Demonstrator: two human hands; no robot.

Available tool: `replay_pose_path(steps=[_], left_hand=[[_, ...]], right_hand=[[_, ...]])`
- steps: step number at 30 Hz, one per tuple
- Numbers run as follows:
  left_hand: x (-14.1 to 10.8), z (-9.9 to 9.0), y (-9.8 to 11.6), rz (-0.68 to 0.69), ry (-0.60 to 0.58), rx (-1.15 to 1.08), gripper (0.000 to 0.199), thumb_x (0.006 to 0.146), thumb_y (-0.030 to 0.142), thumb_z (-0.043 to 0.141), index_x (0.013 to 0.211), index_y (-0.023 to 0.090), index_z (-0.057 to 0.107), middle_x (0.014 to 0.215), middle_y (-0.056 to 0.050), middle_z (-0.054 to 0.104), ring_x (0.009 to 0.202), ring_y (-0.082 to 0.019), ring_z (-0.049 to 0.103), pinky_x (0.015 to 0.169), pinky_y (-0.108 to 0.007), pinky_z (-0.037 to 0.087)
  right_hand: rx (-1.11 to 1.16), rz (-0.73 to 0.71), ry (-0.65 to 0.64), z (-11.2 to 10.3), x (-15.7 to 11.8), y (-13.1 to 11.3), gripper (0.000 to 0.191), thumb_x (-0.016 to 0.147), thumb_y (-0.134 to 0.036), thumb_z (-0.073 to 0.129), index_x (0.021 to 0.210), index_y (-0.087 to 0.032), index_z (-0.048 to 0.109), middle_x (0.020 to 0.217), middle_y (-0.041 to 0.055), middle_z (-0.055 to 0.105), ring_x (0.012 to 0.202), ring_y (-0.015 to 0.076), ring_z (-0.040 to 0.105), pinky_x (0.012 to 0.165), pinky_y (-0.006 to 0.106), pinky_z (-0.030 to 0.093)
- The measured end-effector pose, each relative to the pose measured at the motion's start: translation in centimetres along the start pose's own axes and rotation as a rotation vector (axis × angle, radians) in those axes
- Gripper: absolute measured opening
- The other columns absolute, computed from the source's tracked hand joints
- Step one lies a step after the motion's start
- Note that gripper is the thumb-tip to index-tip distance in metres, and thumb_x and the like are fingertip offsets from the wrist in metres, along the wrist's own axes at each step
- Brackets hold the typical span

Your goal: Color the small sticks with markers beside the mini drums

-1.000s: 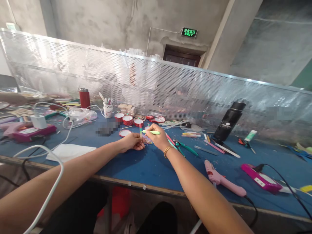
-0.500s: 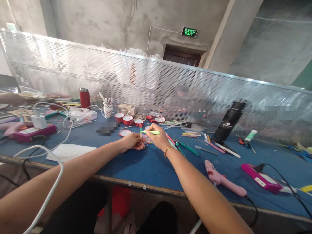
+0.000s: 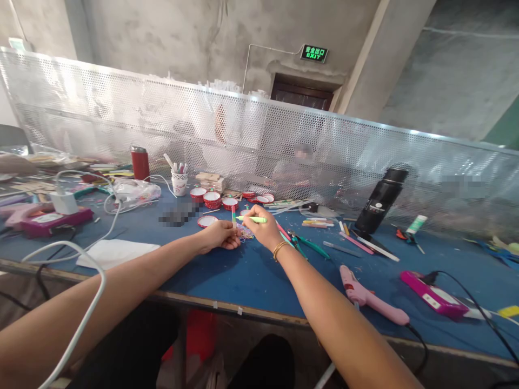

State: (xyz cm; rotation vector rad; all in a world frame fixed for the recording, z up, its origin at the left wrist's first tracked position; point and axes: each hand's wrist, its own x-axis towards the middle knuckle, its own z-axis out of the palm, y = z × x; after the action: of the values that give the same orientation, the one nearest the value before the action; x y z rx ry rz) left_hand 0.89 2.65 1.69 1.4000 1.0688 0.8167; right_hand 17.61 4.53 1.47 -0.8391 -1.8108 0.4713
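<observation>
Near the middle of the blue table (image 3: 243,275), my left hand (image 3: 220,235) pinches a small upright stick (image 3: 233,214) with red and green bands. My right hand (image 3: 263,229) holds a light green marker (image 3: 255,219), its tip pointing left at the stick. Whether the tip touches the stick is too small to tell. Just behind the hands are red-rimmed white round pieces (image 3: 211,199), some stacked. A heap of thin colourful bits (image 3: 245,233) lies between my hands.
A pink glue gun (image 3: 375,300), purple power strip (image 3: 433,294), teal pliers (image 3: 312,246) and black bottle (image 3: 381,201) are on the right. A white cloth (image 3: 115,253), white cable, pen cup (image 3: 179,182) and red bottle (image 3: 140,163) are left. A perforated screen stands behind.
</observation>
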Motion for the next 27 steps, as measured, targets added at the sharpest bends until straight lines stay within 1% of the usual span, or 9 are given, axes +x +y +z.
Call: replay_pose_path(steps=[3, 6, 9, 14, 16, 19, 21, 25, 27], left_hand=[[0.06, -0.02, -0.05, 0.004, -0.007, -0.005, 0.018, 0.079, 0.029, 0.064, 0.076, 0.013, 0.057, 0.064, -0.005, 0.068, 0.049, -0.008, 0.059, 0.051, -0.019, 0.047], [0.1, -0.05, -0.11, 0.006, -0.011, -0.014, 0.018, 0.079, 0.03, 0.064, 0.077, 0.012, 0.058, 0.064, -0.005, 0.068, 0.049, -0.007, 0.059, 0.051, -0.018, 0.048], [0.07, -0.04, -0.08, 0.003, -0.011, -0.023, 0.02, 0.078, 0.032, 0.065, 0.078, 0.012, 0.059, 0.064, -0.005, 0.068, 0.049, -0.008, 0.059, 0.051, -0.019, 0.048], [0.04, -0.04, -0.07, 0.006, -0.017, -0.033, 0.024, 0.076, 0.034, 0.069, 0.075, 0.013, 0.058, 0.062, -0.005, 0.068, 0.048, -0.008, 0.059, 0.051, -0.019, 0.047], [0.06, -0.05, -0.08, 0.012, -0.021, -0.036, 0.025, 0.075, 0.035, 0.07, 0.076, 0.013, 0.058, 0.063, -0.005, 0.068, 0.049, -0.008, 0.059, 0.051, -0.019, 0.047], [0.09, -0.05, -0.08, 0.006, -0.014, -0.033, 0.025, 0.075, 0.035, 0.069, 0.077, 0.013, 0.059, 0.063, -0.005, 0.068, 0.049, -0.008, 0.06, 0.051, -0.019, 0.047], [0.1, -0.04, -0.09, 0.001, -0.005, -0.028, 0.023, 0.076, 0.034, 0.068, 0.077, 0.013, 0.059, 0.063, -0.005, 0.068, 0.049, -0.008, 0.06, 0.051, -0.019, 0.047], [0.11, -0.03, -0.13, 0.01, -0.002, -0.02, 0.021, 0.078, 0.032, 0.066, 0.076, 0.013, 0.058, 0.063, -0.006, 0.068, 0.049, -0.008, 0.06, 0.051, -0.019, 0.048], [0.11, -0.01, -0.13, 0.011, 0.001, -0.023, 0.022, 0.077, 0.033, 0.067, 0.076, 0.013, 0.059, 0.063, -0.006, 0.068, 0.049, -0.008, 0.06, 0.051, -0.02, 0.048]], right_hand=[[0.022, -0.009, -0.022, 0.14, 0.02, -0.01, 0.009, 0.079, -0.03, 0.054, 0.076, -0.022, 0.053, 0.068, -0.0031, 0.063, 0.058, 0.0118, 0.053, 0.057, 0.023, 0.04], [-0.016, 0.002, -0.008, 0.12, 0.07, 0.1, 0.009, 0.078, -0.03, 0.055, 0.075, -0.022, 0.053, 0.067, -0.0033, 0.062, 0.058, 0.012, 0.053, 0.057, 0.023, 0.04], [-0.034, 0.007, 0.014, 0.0, 0.07, 0.15, 0.01, 0.078, -0.03, 0.055, 0.073, -0.022, 0.053, 0.067, -0.0032, 0.061, 0.058, 0.0124, 0.052, 0.057, 0.024, 0.04], [-0.018, -0.017, -0.015, 0.02, -0.01, -0.08, 0.01, 0.079, -0.031, 0.054, 0.075, -0.022, 0.053, 0.065, -0.0036, 0.06, 0.057, 0.012, 0.051, 0.056, 0.023, 0.039], [-0.034, -0.007, -0.004, -0.02, 0.01, -0.07, 0.01, 0.079, -0.031, 0.055, 0.074, -0.022, 0.052, 0.064, -0.004, 0.059, 0.056, 0.0119, 0.05, 0.055, 0.023, 0.039], [-0.044, 0.004, 0.019, -0.13, 0.04, 0.02, 0.011, 0.078, -0.031, 0.055, 0.073, -0.022, 0.052, 0.065, -0.0033, 0.06, 0.058, 0.0124, 0.051, 0.056, 0.023, 0.039], [-0.025, -0.002, 0.011, -0.11, 0.03, 0.05, 0.011, 0.079, -0.031, 0.055, 0.074, -0.022, 0.052, 0.067, -0.0027, 0.061, 0.06, 0.0127, 0.053, 0.057, 0.024, 0.04], [-0.011, -0.012, -0.018, 0.02, -0.01, -0.01, 0.01, 0.079, -0.031, 0.054, 0.075, -0.022, 0.053, 0.067, -0.003, 0.061, 0.058, 0.0123, 0.051, 0.056, 0.024, 0.04], [-0.032, -0.004, -0.004, -0.03, 0.0, -0.03, 0.01, 0.079, -0.031, 0.054, 0.074, -0.022, 0.053, 0.066, -0.0031, 0.06, 0.057, 0.0123, 0.051, 0.056, 0.024, 0.039]])
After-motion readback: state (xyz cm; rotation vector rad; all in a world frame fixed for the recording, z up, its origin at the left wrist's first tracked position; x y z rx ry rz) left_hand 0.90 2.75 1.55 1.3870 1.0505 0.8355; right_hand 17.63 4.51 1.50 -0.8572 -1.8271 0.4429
